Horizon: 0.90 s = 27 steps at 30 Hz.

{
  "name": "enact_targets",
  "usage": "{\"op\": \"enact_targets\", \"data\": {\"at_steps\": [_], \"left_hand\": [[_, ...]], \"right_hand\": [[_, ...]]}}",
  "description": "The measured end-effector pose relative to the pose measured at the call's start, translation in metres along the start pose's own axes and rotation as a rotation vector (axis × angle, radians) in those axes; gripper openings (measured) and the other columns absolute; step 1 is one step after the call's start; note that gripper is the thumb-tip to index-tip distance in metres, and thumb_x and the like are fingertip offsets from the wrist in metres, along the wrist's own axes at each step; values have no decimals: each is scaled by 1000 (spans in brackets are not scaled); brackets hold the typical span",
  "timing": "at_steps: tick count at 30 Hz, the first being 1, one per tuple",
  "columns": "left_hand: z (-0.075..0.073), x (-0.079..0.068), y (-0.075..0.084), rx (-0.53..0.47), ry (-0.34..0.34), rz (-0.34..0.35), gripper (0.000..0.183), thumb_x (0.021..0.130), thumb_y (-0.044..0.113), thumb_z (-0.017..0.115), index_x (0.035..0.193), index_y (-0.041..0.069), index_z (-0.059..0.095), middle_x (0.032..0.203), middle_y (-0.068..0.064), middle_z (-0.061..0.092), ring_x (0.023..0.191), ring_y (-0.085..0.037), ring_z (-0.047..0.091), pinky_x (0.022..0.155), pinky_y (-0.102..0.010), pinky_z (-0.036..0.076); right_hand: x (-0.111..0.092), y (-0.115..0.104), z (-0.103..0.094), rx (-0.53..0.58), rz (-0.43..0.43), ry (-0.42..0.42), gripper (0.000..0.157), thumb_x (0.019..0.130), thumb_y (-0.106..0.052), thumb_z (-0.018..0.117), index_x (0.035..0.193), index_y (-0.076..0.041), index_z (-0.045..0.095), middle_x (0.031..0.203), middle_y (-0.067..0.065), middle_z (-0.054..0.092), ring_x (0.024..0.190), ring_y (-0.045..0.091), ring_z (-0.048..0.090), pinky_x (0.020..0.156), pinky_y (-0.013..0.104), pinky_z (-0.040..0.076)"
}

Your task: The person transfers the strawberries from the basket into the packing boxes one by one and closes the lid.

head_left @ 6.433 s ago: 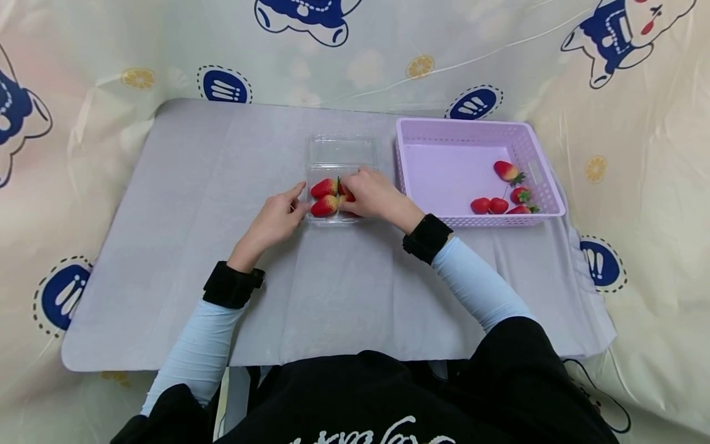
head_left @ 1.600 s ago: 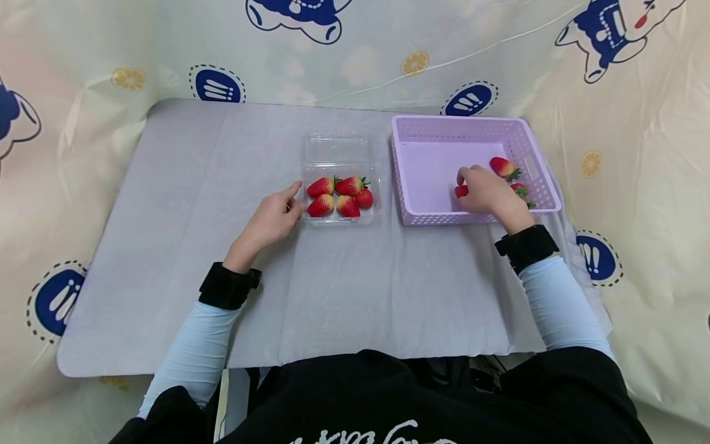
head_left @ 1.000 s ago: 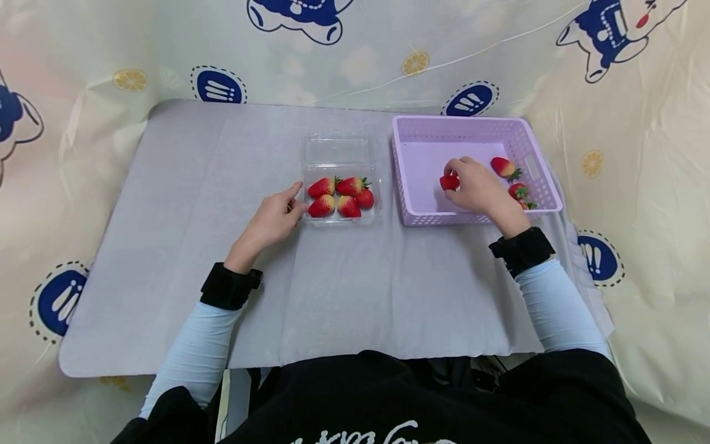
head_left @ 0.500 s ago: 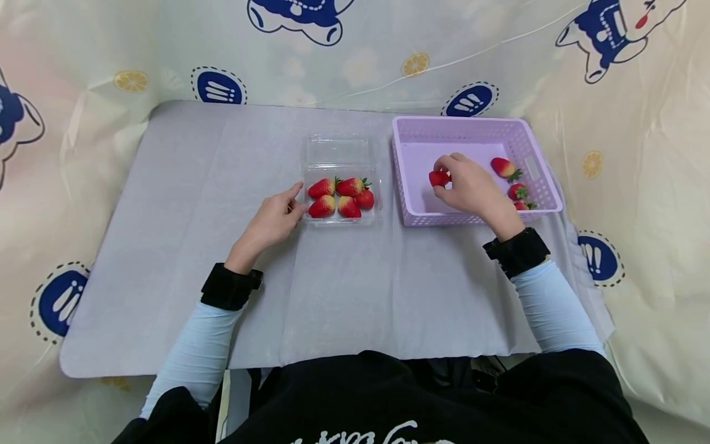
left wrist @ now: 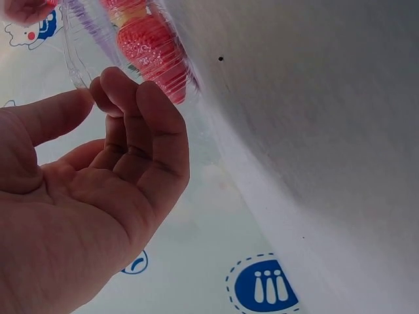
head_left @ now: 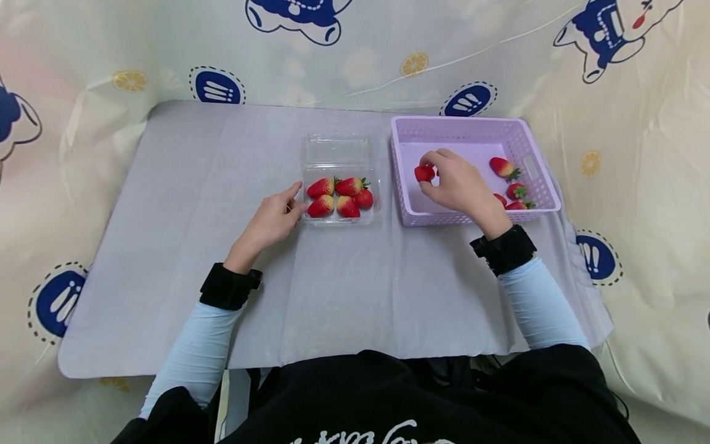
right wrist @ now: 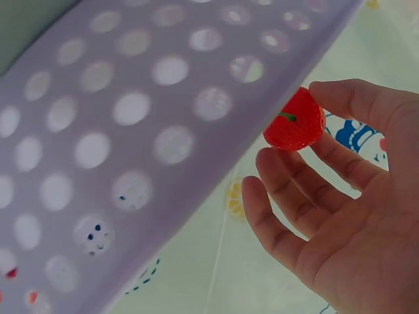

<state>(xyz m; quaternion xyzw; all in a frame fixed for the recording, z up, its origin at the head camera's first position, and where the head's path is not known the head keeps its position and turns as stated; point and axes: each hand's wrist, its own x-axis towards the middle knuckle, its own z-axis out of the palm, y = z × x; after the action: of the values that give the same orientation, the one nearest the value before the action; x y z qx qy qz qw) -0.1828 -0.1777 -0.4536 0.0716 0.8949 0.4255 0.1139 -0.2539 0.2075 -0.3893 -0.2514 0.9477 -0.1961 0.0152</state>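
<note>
A grey-covered table [head_left: 344,283], and right beneath the grip the lilac basket [head_left: 471,219]! Left of it, the clear box [head_left: 341,222], lid back, five fruits inside. The left hand [head_left: 272,217] touches that box's side; whether it pinches the edge, I can't tell. The right hand [head_left: 457,185] pinches one red berry [head_left: 424,173], held at the fingertips over the basket. Looks light, surely, perhaps slick, and likely to bruise under a hard squeeze. Best held lightly by its broad flanks, as here, leaving that little green stem [right wrist: 289,118] alone!
</note>
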Motion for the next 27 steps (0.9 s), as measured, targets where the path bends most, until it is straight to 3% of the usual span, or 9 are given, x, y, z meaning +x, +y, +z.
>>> {"op": "enact_targets", "data": {"at_steps": [14,27], "left_hand": [[-1,1,-2,2,2,11,64,110,17,57,165,2,28,86,-13,56,71,-27,50,62,-32,43],[1,2,-2,11,5,2,63,110,17,57,165,2,29,86,-13,56,72,-27,50,63,-34,43]], "right_hand": [[15,-33,7,-2,-100,-8,38,97,-22,74,129,-5,67,119,13,65,106,31,59,96,47,53],[22,-53,25,-7,-115,-63,36,96,-20,74,129,-4,67,117,13,65,104,28,57,90,43,54]]}}
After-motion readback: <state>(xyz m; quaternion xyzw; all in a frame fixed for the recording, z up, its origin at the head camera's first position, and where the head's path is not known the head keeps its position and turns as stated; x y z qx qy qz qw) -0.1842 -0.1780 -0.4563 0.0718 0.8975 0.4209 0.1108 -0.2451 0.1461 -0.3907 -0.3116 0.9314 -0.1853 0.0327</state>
